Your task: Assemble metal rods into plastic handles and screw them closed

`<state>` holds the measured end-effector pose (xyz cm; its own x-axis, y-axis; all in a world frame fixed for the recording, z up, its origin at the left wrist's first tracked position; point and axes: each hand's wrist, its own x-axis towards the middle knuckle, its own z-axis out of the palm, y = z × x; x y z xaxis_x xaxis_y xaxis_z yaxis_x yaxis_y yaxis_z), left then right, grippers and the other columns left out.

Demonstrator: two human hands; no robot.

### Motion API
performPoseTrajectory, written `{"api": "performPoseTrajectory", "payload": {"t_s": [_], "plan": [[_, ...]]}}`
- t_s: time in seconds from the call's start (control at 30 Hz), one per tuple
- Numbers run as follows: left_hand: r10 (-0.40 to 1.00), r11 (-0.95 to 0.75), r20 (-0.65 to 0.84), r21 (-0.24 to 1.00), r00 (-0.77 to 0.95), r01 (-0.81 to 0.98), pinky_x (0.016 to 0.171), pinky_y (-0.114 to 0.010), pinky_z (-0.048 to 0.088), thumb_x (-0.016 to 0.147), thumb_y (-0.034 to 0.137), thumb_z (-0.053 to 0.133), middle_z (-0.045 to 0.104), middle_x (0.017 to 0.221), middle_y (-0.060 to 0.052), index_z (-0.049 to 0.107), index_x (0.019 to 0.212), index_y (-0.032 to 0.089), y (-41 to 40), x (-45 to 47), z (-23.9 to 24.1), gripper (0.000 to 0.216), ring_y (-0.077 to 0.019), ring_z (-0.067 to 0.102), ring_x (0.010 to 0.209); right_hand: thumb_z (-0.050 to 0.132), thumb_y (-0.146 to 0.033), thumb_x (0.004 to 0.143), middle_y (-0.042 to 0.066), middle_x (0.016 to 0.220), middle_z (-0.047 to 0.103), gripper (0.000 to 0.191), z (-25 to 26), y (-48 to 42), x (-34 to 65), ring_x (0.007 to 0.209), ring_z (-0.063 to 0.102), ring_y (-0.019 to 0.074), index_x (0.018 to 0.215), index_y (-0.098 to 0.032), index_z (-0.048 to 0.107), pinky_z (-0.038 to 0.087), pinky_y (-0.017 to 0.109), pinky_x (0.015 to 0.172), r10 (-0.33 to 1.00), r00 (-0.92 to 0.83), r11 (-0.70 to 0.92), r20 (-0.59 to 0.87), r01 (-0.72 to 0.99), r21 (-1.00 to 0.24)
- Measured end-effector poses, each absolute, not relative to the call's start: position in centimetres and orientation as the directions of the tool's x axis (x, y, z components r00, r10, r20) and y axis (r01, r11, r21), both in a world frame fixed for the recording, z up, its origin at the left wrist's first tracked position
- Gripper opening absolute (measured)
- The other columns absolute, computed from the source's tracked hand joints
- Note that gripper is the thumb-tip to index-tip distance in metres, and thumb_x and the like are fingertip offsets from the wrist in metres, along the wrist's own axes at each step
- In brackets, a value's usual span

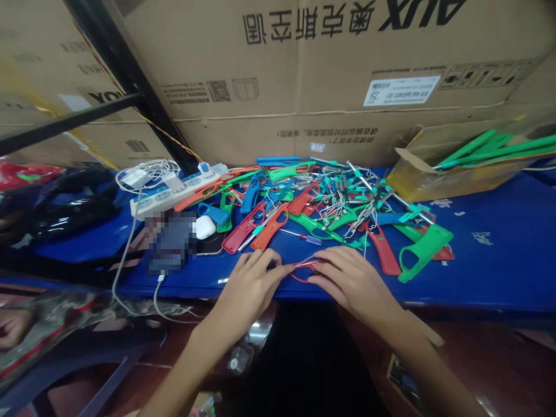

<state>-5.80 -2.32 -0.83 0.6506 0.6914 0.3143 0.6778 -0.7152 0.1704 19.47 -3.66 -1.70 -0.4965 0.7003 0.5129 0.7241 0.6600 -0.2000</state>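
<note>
At the near edge of the blue desk (490, 272): one red plastic handle (310, 267), pinched in the grips of left hand (256, 272) and right hand (347, 272); beyond, one screwdriver (311, 238), assorted coloured handles (270, 229).

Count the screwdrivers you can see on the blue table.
1: the screwdriver lies just beyond the right hand, at the near edge of the pile of coloured handles. Others may be hidden under the pile.
</note>
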Motion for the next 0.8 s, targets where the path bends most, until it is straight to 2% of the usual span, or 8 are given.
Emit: {"api": "performPoseTrajectory", "payload": {"t_s": [0.2,0.37,0.5,0.8], "plan": [[0.643,-0.748,0.369,0.114,0.671,0.654,0.086,-0.039,0.042,0.103,0.012,0.050,0.064,0.113,-0.007,0.063,0.132,0.025,-2.31,-5.86,-1.16,0.034,-0.0238,0.056,0.100,0.055,-0.036,0.104,0.010,0.114,0.073,0.026,-1.94,-3.59,19.54,0.105,0.066,0.0244,0.108,-0.017,0.072,0.055,0.045,0.094,0.703,-0.483,0.661,0.522,0.714,-0.230],[0.665,-0.719,0.393,0.105,0.635,0.687,0.091,-0.040,0.042,0.106,0.020,0.050,0.068,0.117,-0.008,0.054,0.139,0.019,-2.24,-5.53,-1.44,0.034,-0.0239,0.058,0.103,0.058,-0.035,0.103,0.010,0.119,0.072,0.023,-2.07,-3.50,19.57,0.111,0.065,0.0260,0.104,-0.018,0.073,0.054,0.047,0.097,0.721,-0.472,0.653,0.507,0.709,-0.266],[0.660,-0.722,0.415,0.119,0.626,0.682,0.090,-0.039,0.042,0.106,0.021,0.049,0.069,0.115,-0.007,0.058,0.130,0.019,-2.07,-5.37,-1.38,0.026,-0.0229,0.060,0.101,0.058,-0.029,0.103,0.010,0.116,0.073,0.021,-2.05,-3.77,19.70,0.108,0.065,0.0245,0.111,-0.016,0.072,0.054,0.046,0.096,0.700,-0.465,0.663,0.542,0.706,-0.251],[0.720,-0.693,0.403,0.374,0.564,0.617,0.086,-0.035,0.043,0.103,0.027,0.059,0.072,0.106,-0.003,0.065,0.109,0.020,-1.60,-5.80,-1.10,0.011,-0.0189,0.064,0.096,0.060,-0.025,0.102,0.009,0.113,0.076,0.016,-2.34,-3.98,19.79,0.105,0.068,0.0243,0.108,-0.016,0.072,0.054,0.047,0.097,0.689,-0.447,0.663,0.570,0.707,-0.246]]}}
